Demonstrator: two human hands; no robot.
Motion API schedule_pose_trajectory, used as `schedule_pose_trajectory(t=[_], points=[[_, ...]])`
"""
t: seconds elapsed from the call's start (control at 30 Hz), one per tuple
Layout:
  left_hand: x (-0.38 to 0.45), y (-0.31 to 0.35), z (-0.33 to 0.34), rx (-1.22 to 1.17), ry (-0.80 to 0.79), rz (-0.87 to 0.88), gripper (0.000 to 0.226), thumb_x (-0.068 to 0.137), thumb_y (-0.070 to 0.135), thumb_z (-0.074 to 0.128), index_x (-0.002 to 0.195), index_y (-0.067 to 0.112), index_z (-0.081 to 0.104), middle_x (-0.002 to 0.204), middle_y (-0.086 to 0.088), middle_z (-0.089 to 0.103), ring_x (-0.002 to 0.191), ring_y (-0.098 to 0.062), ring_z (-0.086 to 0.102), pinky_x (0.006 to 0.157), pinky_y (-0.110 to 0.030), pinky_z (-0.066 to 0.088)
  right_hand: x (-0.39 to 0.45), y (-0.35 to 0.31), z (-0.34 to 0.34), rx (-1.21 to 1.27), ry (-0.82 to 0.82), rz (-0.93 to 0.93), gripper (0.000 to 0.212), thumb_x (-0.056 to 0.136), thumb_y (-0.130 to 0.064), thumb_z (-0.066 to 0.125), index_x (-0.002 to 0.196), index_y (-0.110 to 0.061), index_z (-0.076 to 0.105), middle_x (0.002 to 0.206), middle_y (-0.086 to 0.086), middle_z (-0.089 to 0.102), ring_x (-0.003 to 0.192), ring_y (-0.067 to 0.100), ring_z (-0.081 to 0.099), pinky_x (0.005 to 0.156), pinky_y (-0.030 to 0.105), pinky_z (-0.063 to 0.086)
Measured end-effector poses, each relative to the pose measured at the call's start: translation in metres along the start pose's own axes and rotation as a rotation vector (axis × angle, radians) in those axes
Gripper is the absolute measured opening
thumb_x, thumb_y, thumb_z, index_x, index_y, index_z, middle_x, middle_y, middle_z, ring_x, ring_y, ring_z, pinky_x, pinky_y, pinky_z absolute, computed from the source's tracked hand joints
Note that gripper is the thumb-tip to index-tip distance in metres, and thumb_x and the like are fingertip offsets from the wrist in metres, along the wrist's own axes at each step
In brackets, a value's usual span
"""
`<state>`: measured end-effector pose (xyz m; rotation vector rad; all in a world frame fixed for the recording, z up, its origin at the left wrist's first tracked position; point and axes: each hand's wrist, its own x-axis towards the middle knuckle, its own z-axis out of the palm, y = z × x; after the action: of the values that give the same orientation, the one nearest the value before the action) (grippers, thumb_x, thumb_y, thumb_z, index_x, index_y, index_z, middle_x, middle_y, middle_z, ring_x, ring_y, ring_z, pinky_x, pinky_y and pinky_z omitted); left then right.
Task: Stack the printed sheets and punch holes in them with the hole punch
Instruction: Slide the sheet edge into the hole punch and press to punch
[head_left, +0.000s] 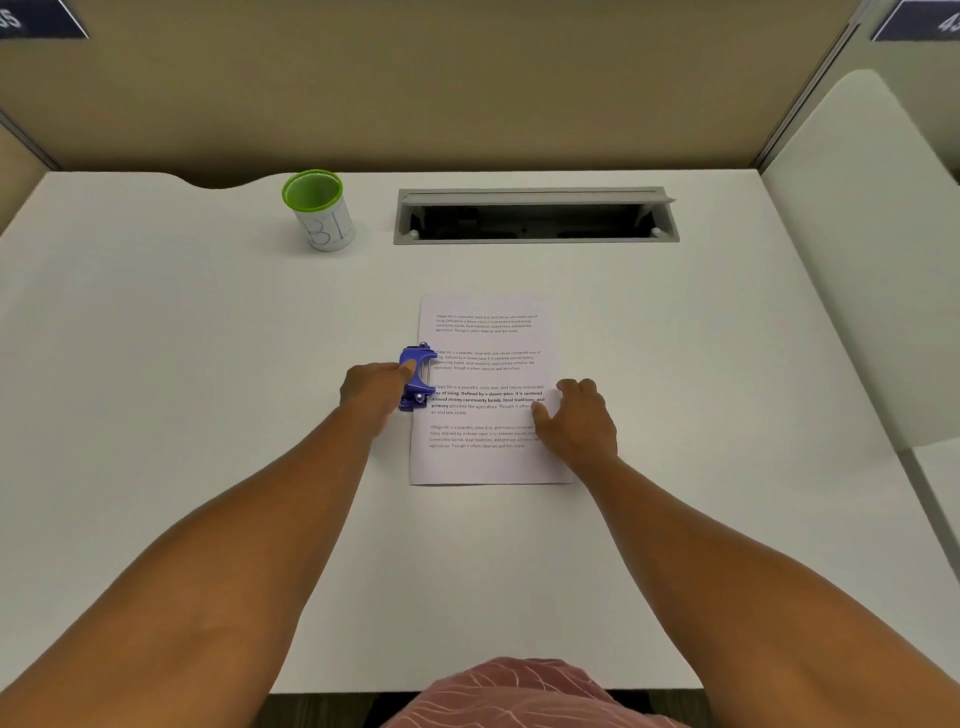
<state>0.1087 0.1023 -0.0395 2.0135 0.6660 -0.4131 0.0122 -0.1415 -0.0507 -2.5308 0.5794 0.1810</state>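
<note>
A stack of printed sheets (485, 374) lies flat in the middle of the white desk (208, 364), text facing up. A blue hole punch (416, 376) sits over the middle of the stack's left edge. My left hand (371, 389) grips the punch from the left, thumb on its top lever. My right hand (579, 418) rests palm down on the right side of the sheets, fingers spread, pinning them to the desk. How many sheets are in the stack cannot be told.
A green-rimmed white cup (319, 210) marked "BI" stands at the back left. A grey cable tray (535, 215) with its lid open is set into the desk at the back. Beige partition walls enclose the desk. Another desk surface (872, 260) adjoins on the right.
</note>
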Motion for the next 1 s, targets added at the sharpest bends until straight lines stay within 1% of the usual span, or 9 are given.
schedule_pose_trajectory(t=[0.07,0.17,0.3,0.4,0.5,0.7,0.87,0.93,1.0], points=[[0.003,0.003,-0.001,0.000,-0.004,-0.009,0.024,0.083,0.038,0.073,0.066,0.024,0.063,0.097,-0.008,0.073,0.096,-0.030,0.070,0.089,-0.044,0.055,0.003,-0.002,0.001,0.005,-0.012,0.006,0.054,0.090,-0.046,0.057,0.132,-0.012,0.048,0.127,0.007,0.046,0.120,0.027,0.047,0.090,0.042,0.046],[0.008,0.005,-0.002,0.061,-0.013,0.007,0.024,0.083,0.034,0.073,0.064,0.027,0.061,0.096,-0.008,0.075,0.094,-0.029,0.071,0.088,-0.045,0.057,0.004,-0.003,0.003,-0.014,-0.048,0.012,0.061,0.085,-0.050,0.062,0.133,-0.016,0.047,0.127,0.006,0.043,0.120,0.026,0.047,0.088,0.040,0.046],[0.015,0.003,-0.004,0.065,-0.034,0.011,0.010,0.081,0.033,0.077,0.080,0.029,0.068,0.093,0.000,0.074,0.091,-0.024,0.072,0.087,-0.042,0.058,0.006,-0.001,0.007,-0.025,-0.064,0.027,0.069,0.080,-0.052,0.067,0.136,-0.019,0.045,0.127,0.004,0.041,0.122,0.025,0.045,0.089,0.040,0.046],[0.019,-0.001,-0.006,0.039,-0.053,-0.012,0.019,0.077,0.035,0.081,0.089,0.029,0.067,0.093,0.001,0.074,0.085,-0.021,0.071,0.084,-0.038,0.059,0.009,0.002,0.008,-0.012,-0.061,0.041,0.073,0.077,-0.053,0.070,0.137,-0.021,0.043,0.128,0.003,0.041,0.122,0.024,0.046,0.089,0.039,0.046],[0.024,-0.003,-0.008,0.021,-0.075,-0.032,0.030,0.076,0.037,0.082,0.099,0.024,0.068,0.085,0.001,0.071,0.074,-0.021,0.065,0.081,-0.037,0.060,0.012,0.002,0.009,0.003,-0.065,0.059,0.076,0.074,-0.053,0.073,0.137,-0.023,0.043,0.129,0.002,0.041,0.121,0.023,0.048,0.087,0.039,0.047],[0.024,-0.004,-0.009,0.008,-0.099,-0.033,0.026,0.078,0.037,0.081,0.096,0.024,0.066,0.087,0.000,0.070,0.074,-0.020,0.064,0.080,-0.038,0.060,0.013,0.002,0.010,0.018,-0.055,0.070,0.079,0.071,-0.053,0.075,0.137,-0.022,0.043,0.129,0.002,0.041,0.120,0.023,0.049,0.085,0.038,0.046],[0.014,0.002,-0.013,-0.064,-0.180,-0.101,0.026,0.083,0.038,0.076,0.103,0.023,0.068,0.095,0.004,0.070,0.076,-0.010,0.066,0.075,-0.032,0.053,0.011,0.001,0.010,0.034,-0.045,0.085,0.078,0.072,-0.052,0.075,0.136,-0.020,0.044,0.128,0.002,0.041,0.121,0.024,0.048,0.086,0.039,0.046],[0.011,0.006,-0.014,-0.062,-0.201,-0.117,0.024,0.084,0.038,0.074,0.102,0.024,0.068,0.099,0.004,0.072,0.082,-0.012,0.068,0.078,-0.034,0.052,0.009,-0.001,0.010,0.027,-0.038,0.093,0.077,0.073,-0.052,0.075,0.135,-0.019,0.044,0.128,0.003,0.041,0.122,0.024,0.046,0.086,0.039,0.046],[0.007,0.008,-0.013,-0.039,-0.174,-0.094,0.018,0.085,0.040,0.073,0.093,0.025,0.067,0.104,-0.001,0.072,0.094,-0.018,0.070,0.080,-0.037,0.054,0.008,-0.003,0.010,0.029,-0.031,0.105,0.076,0.073,-0.051,0.075,0.135,-0.018,0.044,0.128,0.004,0.041,0.122,0.025,0.045,0.085,0.039,0.045]])
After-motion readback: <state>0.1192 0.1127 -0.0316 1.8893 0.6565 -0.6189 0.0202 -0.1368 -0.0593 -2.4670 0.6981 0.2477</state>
